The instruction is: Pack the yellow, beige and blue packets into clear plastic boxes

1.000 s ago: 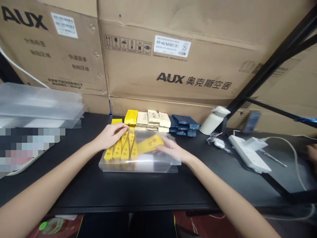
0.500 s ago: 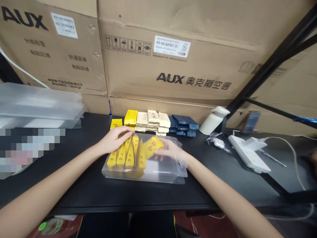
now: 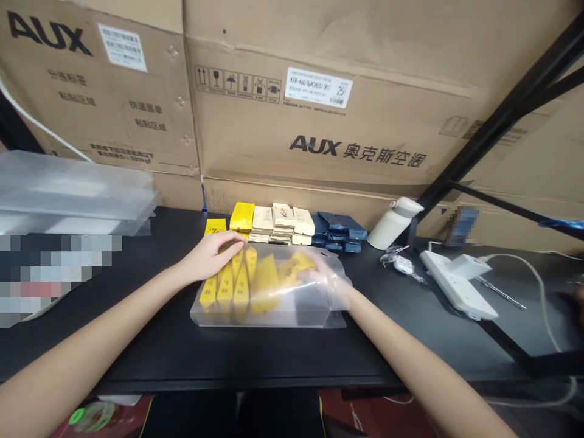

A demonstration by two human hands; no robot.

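Note:
A clear plastic box (image 3: 292,319) lies on its side on the black table, holding several yellow packets (image 3: 225,289) that stand in a slanted row at its left end. My left hand (image 3: 218,252) grips the box's upper left edge, its fingers bent over the top. Through the open right end, my right hand (image 3: 322,274) reaches inside, with its fingers closed on another yellow packet (image 3: 298,266), seen blurred through the plastic. Between that packet and the row, one more yellow packet (image 3: 266,285) leans at an angle.
Behind the box sit stacks of yellow (image 3: 241,217), cream (image 3: 283,216) and dark blue packets (image 3: 340,226). A white bottle (image 3: 395,224), earphone case (image 3: 404,265) and power strip (image 3: 458,286) are rightward. Clear plastic sheets (image 3: 77,188) lie left. Large cartons (image 3: 246,140) stand behind.
My right hand has moved a little right inside the box with its packet. The packet beside the row has shifted and now leans more. My left hand stays at the box's edge.

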